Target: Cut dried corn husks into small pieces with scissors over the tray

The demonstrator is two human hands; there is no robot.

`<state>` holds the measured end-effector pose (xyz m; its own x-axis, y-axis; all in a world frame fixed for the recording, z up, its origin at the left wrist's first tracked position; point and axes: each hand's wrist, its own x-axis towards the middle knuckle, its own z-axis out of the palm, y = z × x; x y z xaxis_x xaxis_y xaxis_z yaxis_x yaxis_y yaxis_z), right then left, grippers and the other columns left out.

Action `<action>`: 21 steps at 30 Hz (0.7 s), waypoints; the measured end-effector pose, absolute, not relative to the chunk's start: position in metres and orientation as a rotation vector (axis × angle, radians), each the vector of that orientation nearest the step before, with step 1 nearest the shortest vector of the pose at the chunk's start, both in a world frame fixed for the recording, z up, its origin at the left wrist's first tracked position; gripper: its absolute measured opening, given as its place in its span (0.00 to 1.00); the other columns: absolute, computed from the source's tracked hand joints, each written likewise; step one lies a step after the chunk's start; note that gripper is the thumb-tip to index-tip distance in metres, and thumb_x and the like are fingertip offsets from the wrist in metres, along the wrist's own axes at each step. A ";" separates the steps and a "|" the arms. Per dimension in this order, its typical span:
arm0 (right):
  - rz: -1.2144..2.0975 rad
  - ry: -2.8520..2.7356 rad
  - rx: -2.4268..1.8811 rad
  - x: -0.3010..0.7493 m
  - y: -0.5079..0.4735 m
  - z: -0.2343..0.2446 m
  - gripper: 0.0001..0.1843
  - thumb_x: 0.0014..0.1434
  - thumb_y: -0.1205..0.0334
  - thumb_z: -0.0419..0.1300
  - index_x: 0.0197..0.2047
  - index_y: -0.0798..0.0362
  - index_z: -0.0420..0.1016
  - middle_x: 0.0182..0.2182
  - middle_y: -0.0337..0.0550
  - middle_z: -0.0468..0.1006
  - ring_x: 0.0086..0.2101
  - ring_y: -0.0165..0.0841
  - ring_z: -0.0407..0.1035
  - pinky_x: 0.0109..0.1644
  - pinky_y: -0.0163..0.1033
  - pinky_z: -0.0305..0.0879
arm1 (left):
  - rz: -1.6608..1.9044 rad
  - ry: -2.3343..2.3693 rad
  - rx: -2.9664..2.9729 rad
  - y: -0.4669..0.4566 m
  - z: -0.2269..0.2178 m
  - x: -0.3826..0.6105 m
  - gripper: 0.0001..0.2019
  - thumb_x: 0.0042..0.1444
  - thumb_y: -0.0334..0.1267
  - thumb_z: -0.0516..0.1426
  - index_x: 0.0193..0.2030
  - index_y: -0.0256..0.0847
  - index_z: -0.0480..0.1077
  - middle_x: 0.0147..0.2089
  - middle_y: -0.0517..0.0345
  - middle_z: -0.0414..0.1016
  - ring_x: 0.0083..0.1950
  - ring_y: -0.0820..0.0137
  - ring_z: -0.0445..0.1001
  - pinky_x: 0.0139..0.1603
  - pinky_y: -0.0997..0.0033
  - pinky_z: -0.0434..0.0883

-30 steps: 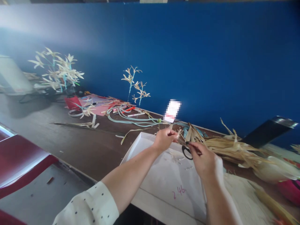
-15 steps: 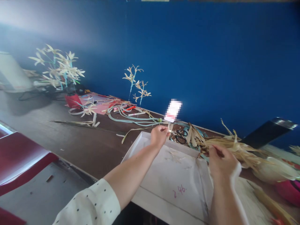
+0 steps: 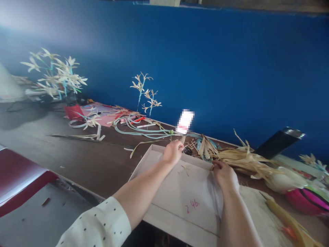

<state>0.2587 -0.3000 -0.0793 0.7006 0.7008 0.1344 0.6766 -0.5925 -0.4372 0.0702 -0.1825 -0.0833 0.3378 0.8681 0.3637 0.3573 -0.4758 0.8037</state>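
Observation:
My left hand (image 3: pixel 172 153) is over the far rim of a shallow white cardboard box lid (image 3: pixel 177 195), fingers pinched. A small pale piece of dried husk (image 3: pixel 183 139) sticks up from its fingertips. Just beyond it lie dark scissors (image 3: pixel 188 150), mostly hidden. My right hand (image 3: pixel 226 175) is at the lid's far right corner, beside a bundle of dried corn husks (image 3: pixel 239 157). Its fingers are closed; whether anything is between them is hidden. Small husk scraps (image 3: pixel 185 169) lie in the lid, which bears handwritten pink figures.
Husk flowers (image 3: pixel 65 77) rise from a red base at the left. Smaller flower stems (image 3: pixel 140 91) stand by the blue wall. Pale blue cords (image 3: pixel 133 132) loop across the brown table (image 3: pixel 113 154). A lit phone (image 3: pixel 185 121) leans at the back; a black cylinder (image 3: pixel 279 142) stands right.
My right hand has moved left to the lid's corner, nearer my left hand. The scissors are now more covered. The view has shifted slightly.

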 end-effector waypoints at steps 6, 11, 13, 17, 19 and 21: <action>0.073 -1.121 -2.492 0.257 -0.298 -0.077 0.20 0.53 0.59 0.49 0.44 0.46 0.78 0.37 0.48 0.79 0.37 0.43 0.72 0.33 0.40 0.62 | 1.127 1.156 2.152 -0.186 -0.083 0.065 0.06 0.54 0.31 0.53 0.33 0.40 0.72 0.60 0.47 0.60 0.56 0.63 0.66 0.52 0.63 0.66; 0.046 -1.086 -2.543 0.251 -0.298 -0.068 0.19 0.52 0.58 0.51 0.44 0.45 0.78 0.38 0.50 0.79 0.36 0.44 0.72 0.30 0.41 0.61 | 1.133 1.247 2.252 -0.188 -0.082 0.060 0.06 0.54 0.32 0.52 0.32 0.41 0.71 0.61 0.52 0.56 0.57 0.60 0.60 0.51 0.59 0.66; 0.023 -1.059 -2.569 0.248 -0.297 -0.060 0.19 0.51 0.57 0.52 0.44 0.44 0.77 0.40 0.52 0.78 0.36 0.46 0.72 0.29 0.42 0.61 | 1.136 1.250 2.290 -0.188 -0.082 0.060 0.07 0.54 0.31 0.52 0.31 0.41 0.70 0.59 0.53 0.58 0.58 0.59 0.58 0.51 0.59 0.66; 0.008 -1.092 -2.593 0.242 -0.291 -0.040 0.20 0.53 0.51 0.51 0.45 0.42 0.76 0.42 0.50 0.77 0.38 0.48 0.71 0.30 0.45 0.61 | 1.161 1.249 2.327 -0.187 -0.083 0.061 0.08 0.54 0.29 0.50 0.32 0.39 0.69 0.54 0.50 0.62 0.55 0.60 0.60 0.51 0.59 0.65; -0.001 -1.143 -2.598 0.240 -0.281 -0.031 0.19 0.53 0.49 0.50 0.44 0.40 0.77 0.41 0.49 0.77 0.38 0.48 0.71 0.31 0.45 0.61 | 1.186 1.238 2.332 -0.186 -0.084 0.063 0.08 0.55 0.29 0.49 0.33 0.39 0.69 0.52 0.49 0.64 0.54 0.60 0.60 0.51 0.60 0.64; 0.000 -1.218 -2.595 0.239 -0.265 -0.027 0.18 0.52 0.48 0.51 0.42 0.39 0.77 0.40 0.49 0.77 0.37 0.48 0.71 0.31 0.45 0.61 | 1.210 1.225 2.323 -0.185 -0.085 0.064 0.08 0.55 0.29 0.50 0.34 0.39 0.69 0.51 0.50 0.64 0.53 0.61 0.61 0.51 0.61 0.64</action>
<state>0.2395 -0.2649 -0.0267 0.6457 0.7548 0.1151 0.7548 -0.6083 -0.2456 0.0642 -0.1847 -0.0849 0.3018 0.7735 0.5573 0.5664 -0.6157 0.5479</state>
